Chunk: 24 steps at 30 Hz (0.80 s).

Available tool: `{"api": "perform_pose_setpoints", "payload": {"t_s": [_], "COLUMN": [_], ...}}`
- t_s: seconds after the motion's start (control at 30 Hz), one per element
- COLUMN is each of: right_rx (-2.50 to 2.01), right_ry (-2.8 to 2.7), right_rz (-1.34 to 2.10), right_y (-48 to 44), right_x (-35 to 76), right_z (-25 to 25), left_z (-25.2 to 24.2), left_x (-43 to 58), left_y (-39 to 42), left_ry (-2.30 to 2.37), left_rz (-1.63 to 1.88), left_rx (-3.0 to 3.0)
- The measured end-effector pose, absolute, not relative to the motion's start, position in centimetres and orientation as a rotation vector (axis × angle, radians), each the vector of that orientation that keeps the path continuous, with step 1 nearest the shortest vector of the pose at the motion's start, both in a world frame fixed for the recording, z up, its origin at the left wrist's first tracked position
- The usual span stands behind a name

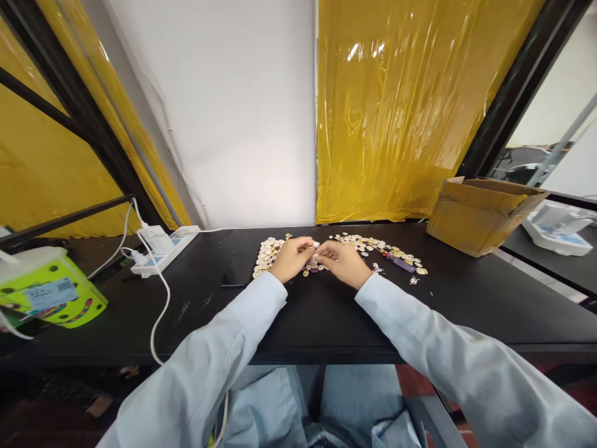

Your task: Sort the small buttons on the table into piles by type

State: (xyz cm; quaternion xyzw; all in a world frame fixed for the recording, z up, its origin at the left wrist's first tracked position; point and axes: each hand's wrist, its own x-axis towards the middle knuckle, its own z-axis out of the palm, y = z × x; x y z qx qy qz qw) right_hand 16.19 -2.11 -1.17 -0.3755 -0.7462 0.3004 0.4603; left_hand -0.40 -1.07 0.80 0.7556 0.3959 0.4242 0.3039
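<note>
My left hand [295,256] and my right hand [342,261] meet above the black table, fingers pinched together. Between the fingertips is a small whitish piece [316,245], too small to make out fully. Left of my left hand lies a dense patch of small oval cream-coloured pieces [265,254] with dark marks. More such pieces [361,241] spread in a band behind and to the right of my right hand. A few purple-toned ones [313,267] show under the hands. A slim tool with a purple handle [401,264] lies to the right, next to the pieces.
A flat dark phone-like slab [236,277] lies left of the pieces. Farther left are a white power strip [165,252] with plugs and cables, and a lime-green container [53,289]. An open cardboard box [480,218] stands at the back right. The table's front edge [326,354] runs below my forearms.
</note>
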Motion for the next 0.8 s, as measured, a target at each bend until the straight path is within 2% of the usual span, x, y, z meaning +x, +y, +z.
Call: {"api": "perform_pose_setpoints", "payload": {"t_s": [0.4,0.8], "right_rx": [-0.974,-1.031], "right_ry": [-1.604,-1.768], "right_rz": [0.754,0.645], "right_y": [-0.96,-1.26], "right_x": [17.02,17.22], "right_z": [-0.41,-0.53], "left_z": [1.07,1.04], "left_x": [-0.2,-0.25], "left_y": [-0.8,-0.81], "left_ry": [0.987,0.981], "left_rz": [1.213,1.212], "left_rx": [1.999,1.966]}}
